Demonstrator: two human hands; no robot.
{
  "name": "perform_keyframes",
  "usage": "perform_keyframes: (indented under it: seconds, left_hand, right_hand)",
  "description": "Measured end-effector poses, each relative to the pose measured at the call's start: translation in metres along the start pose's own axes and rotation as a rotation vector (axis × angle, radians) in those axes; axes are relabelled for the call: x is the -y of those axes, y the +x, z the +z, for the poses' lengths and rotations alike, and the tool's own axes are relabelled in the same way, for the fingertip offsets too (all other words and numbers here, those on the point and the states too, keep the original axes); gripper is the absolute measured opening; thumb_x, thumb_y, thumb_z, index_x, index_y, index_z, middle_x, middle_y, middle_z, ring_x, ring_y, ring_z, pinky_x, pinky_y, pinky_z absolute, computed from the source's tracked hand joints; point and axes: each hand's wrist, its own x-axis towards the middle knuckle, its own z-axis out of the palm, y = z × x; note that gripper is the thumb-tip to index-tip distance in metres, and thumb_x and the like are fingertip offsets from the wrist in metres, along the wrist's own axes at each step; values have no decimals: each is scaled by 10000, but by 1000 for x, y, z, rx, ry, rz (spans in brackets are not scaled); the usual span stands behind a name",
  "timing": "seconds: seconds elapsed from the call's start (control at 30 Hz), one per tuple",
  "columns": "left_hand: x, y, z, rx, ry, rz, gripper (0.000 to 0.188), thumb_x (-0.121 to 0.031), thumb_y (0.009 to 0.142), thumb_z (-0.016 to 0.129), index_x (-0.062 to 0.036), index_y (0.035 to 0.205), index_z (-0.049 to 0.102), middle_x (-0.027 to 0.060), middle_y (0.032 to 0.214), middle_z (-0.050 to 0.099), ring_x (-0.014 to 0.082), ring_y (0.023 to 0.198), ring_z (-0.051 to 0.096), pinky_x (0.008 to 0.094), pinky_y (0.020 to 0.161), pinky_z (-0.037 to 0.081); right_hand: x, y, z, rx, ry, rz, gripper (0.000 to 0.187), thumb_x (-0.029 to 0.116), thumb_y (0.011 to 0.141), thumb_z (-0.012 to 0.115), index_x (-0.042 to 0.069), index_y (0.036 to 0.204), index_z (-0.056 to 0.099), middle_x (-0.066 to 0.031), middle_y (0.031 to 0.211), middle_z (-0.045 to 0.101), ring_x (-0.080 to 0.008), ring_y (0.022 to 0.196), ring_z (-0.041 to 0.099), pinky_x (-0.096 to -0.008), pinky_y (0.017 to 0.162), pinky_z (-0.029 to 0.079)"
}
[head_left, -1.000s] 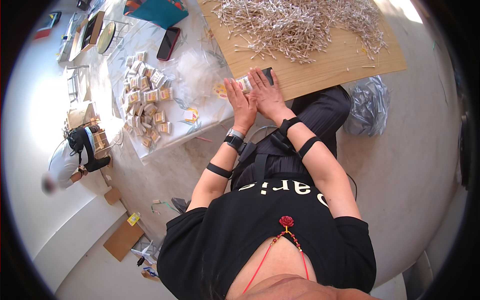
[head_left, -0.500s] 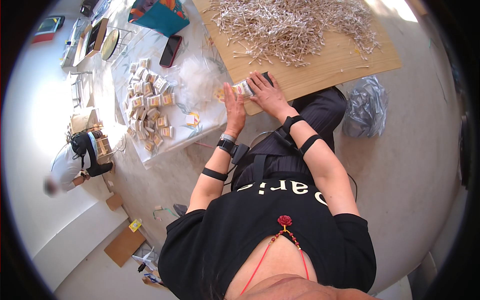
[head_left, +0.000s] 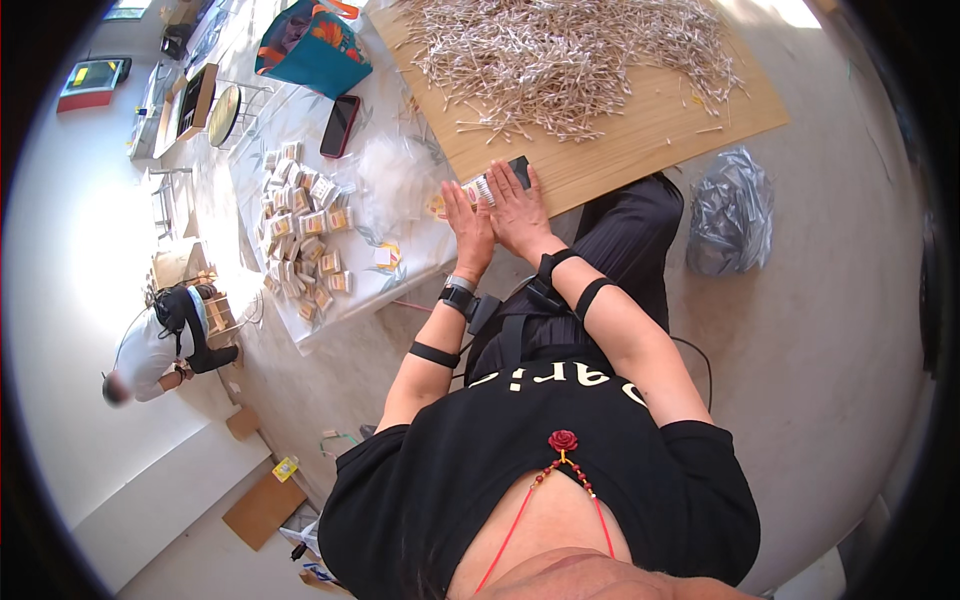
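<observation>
A small clear packet of cotton swabs point(head_left: 478, 190) lies at the near left corner of the wooden board point(head_left: 600, 170), partly hidden by my fingers. My left hand point(head_left: 470, 232) rests at its near side, fingers stretched out together. Over its right end lies my right hand point(head_left: 518, 212), flat with fingers extended, beside a dark flat piece point(head_left: 519, 172) that shows past the fingertips. The hands nearly touch at the thumbs. A large heap of loose cotton swabs point(head_left: 560, 70) covers the far part of the board.
To the left, a covered table point(head_left: 330, 310) holds several filled packets point(head_left: 300, 220), clear empty bags point(head_left: 395, 180), a phone point(head_left: 340, 127) and a teal bag point(head_left: 315, 50). A grey plastic-wrapped bundle point(head_left: 732, 212) stands right on the floor. Another person point(head_left: 160, 340) bends at far left.
My right hand has drawn back toward my left hand, its fingers now pointing more straight away from me. The whole view has shifted slightly.
</observation>
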Motion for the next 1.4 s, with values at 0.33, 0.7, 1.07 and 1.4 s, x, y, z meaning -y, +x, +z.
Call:
perform_keyframes:
  seconds: [0.33,0.7,1.07,1.4]
  left_hand:
    - [-5,2,3,30,42,3,711,-403,1157,380,86,1644,213,307,1748,31,416,1639,13,494,1313,56]
    - [-1,2,4,79,268,1,699,-431,1119,473,-34,1664,290,310,1744,50,455,1629,32,585,1290,61]
    - [-71,23,17,-10,388,198,684,-383,1012,664,-81,1588,452,261,1718,204,447,1607,131,599,1267,111]
    - [-105,43,37,35,299,330,654,-227,899,776,-70,1489,539,207,1581,389,415,1494,313,554,1221,231]
  right_hand:
    - [2,3,14,-29,-13,31,665,365,1107,317,16,1671,266,-131,1776,179,-257,1662,41,-598,1296,-64]
    - [-7,1,-1,-32,-116,-41,736,413,1048,441,35,1664,301,-135,1765,223,-294,1660,59,-607,1291,-65]
    - [-134,9,-47,-643,108,323,328,260,909,709,134,1210,676,-35,1272,625,-245,1220,562,-464,1048,392]
    - [-134,-6,-32,-540,291,165,126,241,894,754,198,1013,762,11,1067,682,-230,1078,614,-451,995,405]
